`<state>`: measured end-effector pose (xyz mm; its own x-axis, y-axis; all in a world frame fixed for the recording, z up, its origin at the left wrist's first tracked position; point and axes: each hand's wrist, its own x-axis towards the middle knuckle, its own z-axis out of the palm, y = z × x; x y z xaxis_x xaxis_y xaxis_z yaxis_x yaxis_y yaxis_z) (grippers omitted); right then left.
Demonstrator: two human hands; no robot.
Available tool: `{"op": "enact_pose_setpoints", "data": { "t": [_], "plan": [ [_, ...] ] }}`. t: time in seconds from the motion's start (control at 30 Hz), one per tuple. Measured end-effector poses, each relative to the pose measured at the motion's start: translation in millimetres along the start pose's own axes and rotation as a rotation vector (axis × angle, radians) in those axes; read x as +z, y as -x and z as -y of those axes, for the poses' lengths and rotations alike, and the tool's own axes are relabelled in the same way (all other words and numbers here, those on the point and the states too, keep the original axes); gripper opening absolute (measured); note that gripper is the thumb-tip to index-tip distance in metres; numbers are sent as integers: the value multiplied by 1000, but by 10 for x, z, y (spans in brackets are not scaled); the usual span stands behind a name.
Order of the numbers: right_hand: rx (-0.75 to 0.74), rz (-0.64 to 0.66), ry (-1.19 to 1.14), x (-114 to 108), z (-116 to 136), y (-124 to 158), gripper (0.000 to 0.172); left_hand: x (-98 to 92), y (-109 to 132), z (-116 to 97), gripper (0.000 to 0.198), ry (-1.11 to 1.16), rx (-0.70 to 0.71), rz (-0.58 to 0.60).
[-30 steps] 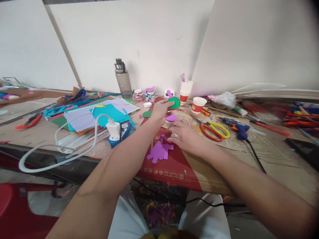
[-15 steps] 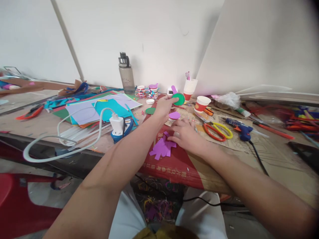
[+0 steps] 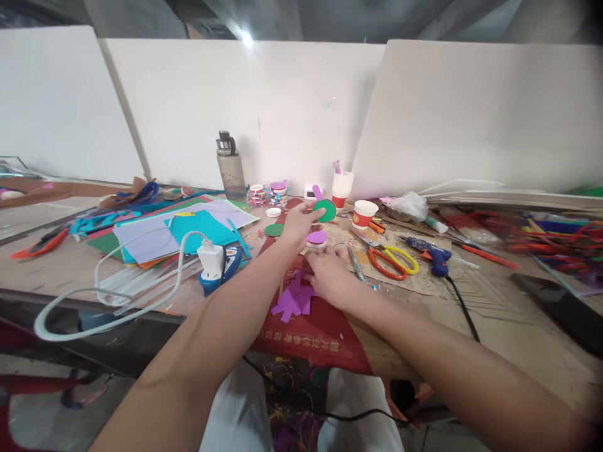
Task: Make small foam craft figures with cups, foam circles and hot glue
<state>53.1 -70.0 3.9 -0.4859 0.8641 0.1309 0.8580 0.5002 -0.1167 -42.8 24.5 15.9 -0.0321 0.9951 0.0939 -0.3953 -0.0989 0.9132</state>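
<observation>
My left hand point(image 3: 295, 224) is raised over the table and pinches a round green foam disc point(image 3: 325, 210) with a small purple piece sticking up behind it. My right hand point(image 3: 328, 275) rests palm down on the red printed cardboard point(image 3: 325, 333), fingers curled over a small thing I cannot make out. Just beyond its fingertips sits a white cap topped with a purple foam circle point(image 3: 316, 238). A heap of purple foam offcuts point(image 3: 293, 301) lies to the left of that hand. Another green foam circle point(image 3: 274, 230) lies flat by my left wrist.
Orange and yellow scissors point(image 3: 393, 261) and a blue glue gun point(image 3: 431, 256) lie to the right. Paper cups point(image 3: 364, 215), a grey bottle point(image 3: 230, 166) and coloured foam sheets point(image 3: 188, 226) stand further back. A white charger with its cable point(image 3: 210, 257) is at left.
The view tilted upward and back. My right hand slid slightly left and forward toward the purple-topped cap. My left hand keeps hold of the green disc.
</observation>
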Motion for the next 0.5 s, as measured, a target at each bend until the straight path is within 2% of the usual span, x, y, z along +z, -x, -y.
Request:
{"op": "enact_pose_setpoints", "data": {
  "t": [0.1, 0.23, 0.37, 0.43, 0.5],
  "plan": [
    [37, 19, -54, -20, 23, -2, 24, -15, 10, -5, 33, 5, 20, 9],
    [22, -16, -216, 13, -43, -39, 14, -37, 14, -23, 36, -2, -6, -15],
    [-3, -224, -442, 41, -282, -107, 14, -65, -9, -12, 35, 11, -17, -33],
    [45, -413, -646, 19, -441, -138, 9, -73, -21, 6, 36, 1, 8, -27],
    [101, -517, -908, -26, -586, -156, 3, -70, -26, 22, 36, -21, 48, -12]
  ]
}}
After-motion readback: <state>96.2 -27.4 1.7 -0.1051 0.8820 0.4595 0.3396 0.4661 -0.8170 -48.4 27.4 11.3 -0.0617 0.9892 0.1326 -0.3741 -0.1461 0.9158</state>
